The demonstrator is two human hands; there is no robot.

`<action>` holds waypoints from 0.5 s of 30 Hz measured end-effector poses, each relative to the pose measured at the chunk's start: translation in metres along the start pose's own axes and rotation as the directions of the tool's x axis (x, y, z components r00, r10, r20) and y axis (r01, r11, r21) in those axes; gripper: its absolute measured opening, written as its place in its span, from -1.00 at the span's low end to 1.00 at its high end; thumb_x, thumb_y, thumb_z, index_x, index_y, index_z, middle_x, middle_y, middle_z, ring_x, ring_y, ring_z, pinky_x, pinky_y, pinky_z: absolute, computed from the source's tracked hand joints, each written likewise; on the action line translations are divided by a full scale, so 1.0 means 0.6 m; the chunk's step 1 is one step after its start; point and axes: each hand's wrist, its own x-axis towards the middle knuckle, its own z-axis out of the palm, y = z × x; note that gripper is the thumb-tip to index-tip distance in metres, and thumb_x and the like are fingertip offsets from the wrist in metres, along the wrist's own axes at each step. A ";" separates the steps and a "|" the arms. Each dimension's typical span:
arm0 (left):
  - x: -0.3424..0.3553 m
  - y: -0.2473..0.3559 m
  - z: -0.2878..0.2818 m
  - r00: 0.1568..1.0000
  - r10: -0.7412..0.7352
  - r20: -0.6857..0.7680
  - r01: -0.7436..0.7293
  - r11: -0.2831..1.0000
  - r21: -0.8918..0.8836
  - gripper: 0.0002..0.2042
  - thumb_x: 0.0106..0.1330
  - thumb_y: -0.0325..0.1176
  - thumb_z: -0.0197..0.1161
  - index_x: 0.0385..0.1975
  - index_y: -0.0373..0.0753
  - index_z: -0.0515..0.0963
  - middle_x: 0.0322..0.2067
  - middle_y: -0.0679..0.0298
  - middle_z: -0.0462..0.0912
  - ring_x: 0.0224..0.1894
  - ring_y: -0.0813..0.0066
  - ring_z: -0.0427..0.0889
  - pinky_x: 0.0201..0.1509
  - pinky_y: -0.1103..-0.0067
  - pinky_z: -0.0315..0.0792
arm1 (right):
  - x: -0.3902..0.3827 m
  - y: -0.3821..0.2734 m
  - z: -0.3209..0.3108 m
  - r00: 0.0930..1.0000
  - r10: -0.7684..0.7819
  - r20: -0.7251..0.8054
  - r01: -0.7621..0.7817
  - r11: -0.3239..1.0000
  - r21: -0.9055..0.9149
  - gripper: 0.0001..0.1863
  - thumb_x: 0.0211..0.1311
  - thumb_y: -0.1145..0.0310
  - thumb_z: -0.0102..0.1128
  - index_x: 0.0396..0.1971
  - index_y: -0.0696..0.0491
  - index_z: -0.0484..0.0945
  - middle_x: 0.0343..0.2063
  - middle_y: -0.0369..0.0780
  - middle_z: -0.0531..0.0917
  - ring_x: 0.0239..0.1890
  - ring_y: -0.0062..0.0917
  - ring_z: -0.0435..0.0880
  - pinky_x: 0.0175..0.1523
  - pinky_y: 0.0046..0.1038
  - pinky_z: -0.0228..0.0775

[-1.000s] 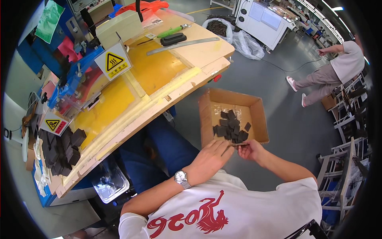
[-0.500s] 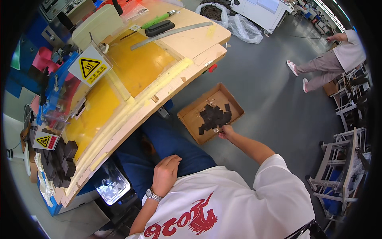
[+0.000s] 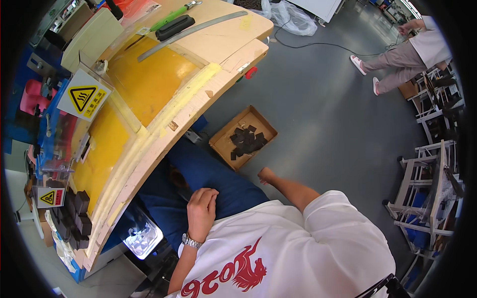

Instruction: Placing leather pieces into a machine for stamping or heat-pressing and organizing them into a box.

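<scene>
My left hand [image 3: 200, 212] rests on my lap, over the top of my blue trousers, with its fingers loosely curled together and nothing visible in them. A watch [image 3: 191, 241] is on that wrist. To the right of my knee, my right hand [image 3: 267, 175] hangs above the floor, smeared by motion, so its fingers and anything in them cannot be made out. Just beyond it, apart from the hand, a shallow cardboard box [image 3: 268, 130] stands on the floor. Several small dark flat pieces [image 3: 247, 142] lie heaped in the box.
A wooden workbench [image 3: 236, 64] with a yellow surface curves along my left. On it are a metal ruler [image 3: 191, 33], a black case [image 3: 175, 28], a green-handled tool [image 3: 171, 16] and stacked dark blocks [image 3: 74, 216]. Metal frames [image 3: 427, 188] stand at right; a person [image 3: 405, 59] is beyond.
My right hand has drawn back from the box's near edge toward me and is now apart from it. The view has shifted, and my left hand has stayed on my lap.
</scene>
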 end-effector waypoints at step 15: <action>-0.051 0.070 -0.144 0.938 0.085 -0.335 -0.072 0.996 0.050 -0.60 0.19 -0.83 0.19 0.00 -0.38 0.69 0.12 -0.02 0.72 0.01 0.10 0.82 0.04 0.35 0.73 | -0.255 -0.259 -0.127 0.692 -0.692 0.207 0.677 0.521 -0.519 -0.63 0.41 0.15 0.31 -0.08 0.17 0.80 -0.27 0.09 0.81 -0.24 -0.12 0.84 -0.04 -0.18 0.63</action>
